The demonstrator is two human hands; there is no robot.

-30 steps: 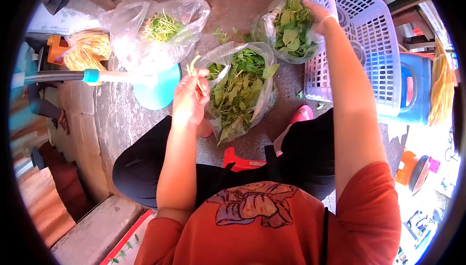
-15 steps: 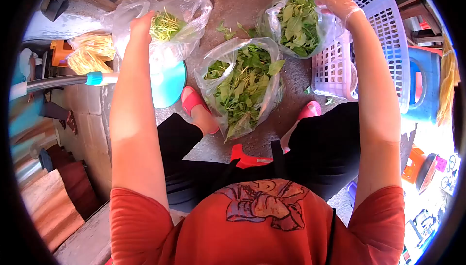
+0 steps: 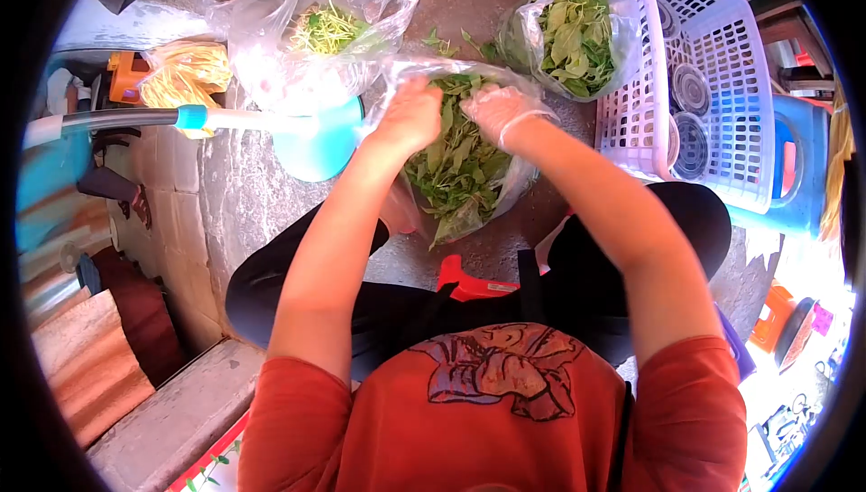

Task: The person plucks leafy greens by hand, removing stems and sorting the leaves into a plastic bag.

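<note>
A clear plastic bag [image 3: 528, 172] full of leafy greens [image 3: 458, 172] stands on the ground between my feet. My left hand [image 3: 412, 118] is closed at the bag's upper left side, its fingertips partly hidden and blurred. On my right hand [image 3: 502, 113] is a thin clear glove; its fingers are closed at the greens near the upper right rim. To the upper left lies another plastic bag [image 3: 262, 27] with cut pale-green stems [image 3: 327, 30]. A third bag of leafy greens [image 3: 577, 36] stands at the upper right.
A white plastic basket [image 3: 631, 122] with round lids inside stands on the right, before a blue container [image 3: 798, 158]. At left are a turquoise dustpan-like piece [image 3: 316, 145] with a long handle and a yellow plastic bundle [image 3: 187, 77]. Loose leaves [image 3: 440, 43] lie on the ground.
Both hands have left the outer bags and come inward to the middle bag. Its upper rim has shifted, and my knees have spread wider.
</note>
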